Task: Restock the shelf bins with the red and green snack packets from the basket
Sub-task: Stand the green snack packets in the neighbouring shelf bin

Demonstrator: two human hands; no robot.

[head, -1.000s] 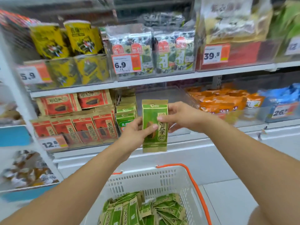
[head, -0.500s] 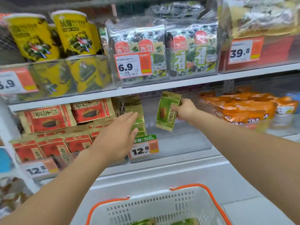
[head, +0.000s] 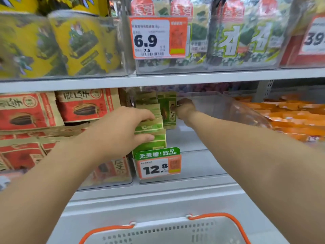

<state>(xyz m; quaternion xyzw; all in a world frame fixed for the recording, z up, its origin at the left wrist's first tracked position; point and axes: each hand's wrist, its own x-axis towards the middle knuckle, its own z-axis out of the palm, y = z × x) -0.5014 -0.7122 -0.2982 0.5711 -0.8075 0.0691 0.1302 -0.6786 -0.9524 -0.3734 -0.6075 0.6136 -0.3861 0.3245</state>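
At the far left of the lower shelf, red snack packets (head: 84, 104) fill a clear bin, some lying flat on top and others standing in front. Just right of them, the left hand (head: 121, 131) reaches in with its fingers curled over the tops of a row of green snack packets (head: 149, 134), the thumb pressing the front one, so it holds the row upright against the left wall of the clear shelf bin (head: 202, 162). A green and orange price tag (head: 159, 164) reading 12.8 hangs on that bin's front edge, below the row. Behind the row, the right hand (head: 185, 108) grips a single green packet (head: 167, 110) upright by its right edge, touching the back of the row; the fingers look pinched on it, though motion blur hides exactly how. Farther right, orange packets (head: 290, 117) lie heaped in the neighbouring bin. At the bottom edge, the white basket (head: 175, 233) with orange handles sits below the arms.
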